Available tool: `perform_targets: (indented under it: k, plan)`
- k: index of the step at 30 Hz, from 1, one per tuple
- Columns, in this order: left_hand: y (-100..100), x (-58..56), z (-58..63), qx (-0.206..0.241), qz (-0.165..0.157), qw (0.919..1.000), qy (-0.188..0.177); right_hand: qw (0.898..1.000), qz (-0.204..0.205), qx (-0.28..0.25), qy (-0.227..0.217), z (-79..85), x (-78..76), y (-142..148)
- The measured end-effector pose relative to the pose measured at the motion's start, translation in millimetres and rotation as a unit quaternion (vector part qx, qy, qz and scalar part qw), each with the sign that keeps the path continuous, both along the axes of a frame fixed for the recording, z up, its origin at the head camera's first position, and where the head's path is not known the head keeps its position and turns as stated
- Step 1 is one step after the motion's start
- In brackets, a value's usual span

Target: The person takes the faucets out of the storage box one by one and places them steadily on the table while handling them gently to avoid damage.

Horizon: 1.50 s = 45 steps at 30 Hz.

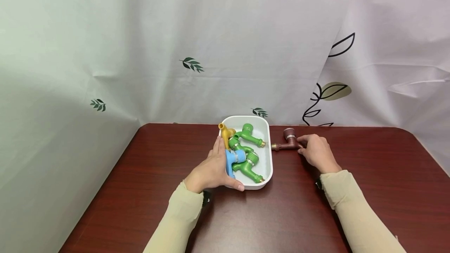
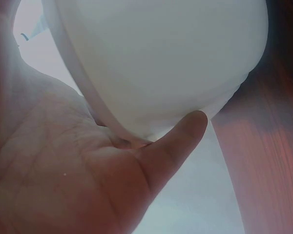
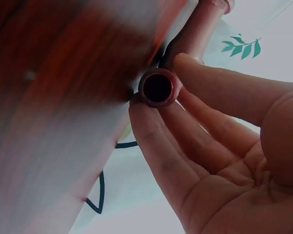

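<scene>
A white plastic basin (image 1: 269, 159) stands on the table with a yellow tap (image 1: 226, 132), a blue tap (image 1: 232, 159) and several green taps (image 1: 248, 167) inside. My left hand (image 1: 212, 167) lies along its left side with fingers extended. The left thumb (image 2: 178, 141) presses the basin's outer wall (image 2: 166, 63) near the front corner. Just right of the basin, a dark brown tap (image 1: 290, 140) lies with its brass threaded end toward the rim. My right hand (image 1: 318, 152) pinches its spout between thumb and fingers; the spout's round opening (image 3: 157, 88) shows in the right wrist view.
The dark red wooden table (image 1: 140, 190) reaches back to a hanging white cloth (image 1: 225, 50) with leaf prints. Basin and brown tap are both near the table's back edge. Table surface spreads left, right and in front of them.
</scene>
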<state>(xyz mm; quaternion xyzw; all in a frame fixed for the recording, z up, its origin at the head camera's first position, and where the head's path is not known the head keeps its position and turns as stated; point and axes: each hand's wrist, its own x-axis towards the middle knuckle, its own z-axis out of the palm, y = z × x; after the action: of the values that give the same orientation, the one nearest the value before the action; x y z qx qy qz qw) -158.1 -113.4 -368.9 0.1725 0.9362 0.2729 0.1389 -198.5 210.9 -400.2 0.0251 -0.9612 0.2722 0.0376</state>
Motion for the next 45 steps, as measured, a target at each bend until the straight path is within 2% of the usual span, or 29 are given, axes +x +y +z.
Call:
perform_targets:
  k: [7,16,27,32,39,45]
  plan:
    - [0,0.7,0.9,0.000,0.004,1.0000,-0.003,1.000,0.002,0.003,0.012,0.0,-0.3,0]
    - [0,-0.2,-0.5,0.000,0.003,1.0000,-0.001,0.998,-0.021,-0.011,0.053,6.7,3.7,-6]
    - [0,0.3,0.0,0.005,0.005,1.0000,0.000,0.994,-0.011,-0.037,0.104,16.9,11.5,-17]
    - [0,-0.1,0.2,0.007,0.006,1.0000,-0.003,0.990,0.004,-0.052,0.134,20.1,14.8,-26]
    - [0,0.2,0.2,0.008,0.010,0.9999,-0.002,0.976,0.062,-0.059,0.202,18.9,16.2,-44]
    - [0,-0.1,0.0,-0.003,0.020,0.9998,0.003,0.971,0.101,-0.075,0.203,17.8,20.5,-59]
